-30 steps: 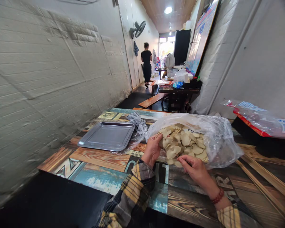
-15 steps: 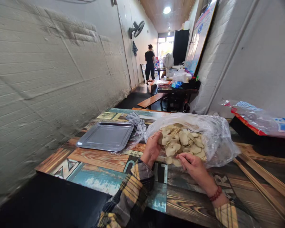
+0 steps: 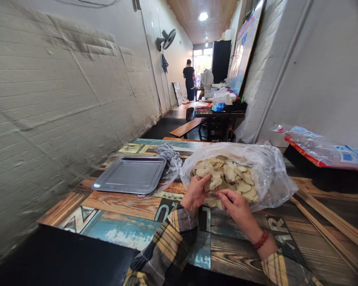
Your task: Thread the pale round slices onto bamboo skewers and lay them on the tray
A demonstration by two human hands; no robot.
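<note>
A clear plastic bag [image 3: 274,180] lies open on the table, full of thin, pale, round slices [image 3: 241,178] that look like potato. At the bag's mouth my left hand [image 3: 195,192] is closed, thumb and fingers pinching a pale slice [image 3: 214,180]. Just right of it, my right hand [image 3: 235,206] is closed in a pinch on a thin skewer [image 3: 217,189]. Only a short length of this skewer shows, its tip at the slice in my left hand. Whether the tip has gone through the slice is too small to tell.
A metal tray [image 3: 129,174] rests left of the bag, beside a crumpled grey cloth [image 3: 168,153]. Long thin wooden sticks [image 3: 334,218] lie at the right. Behind them sits plastic packaging [image 3: 325,147] on something black. Further back are a bench [image 3: 188,127] and a person [image 3: 189,79].
My left hand has moved slightly down and right, bringing a slice up to the skewer in my right hand. The view has shifted a little, and the distant person has turned or stepped.
</note>
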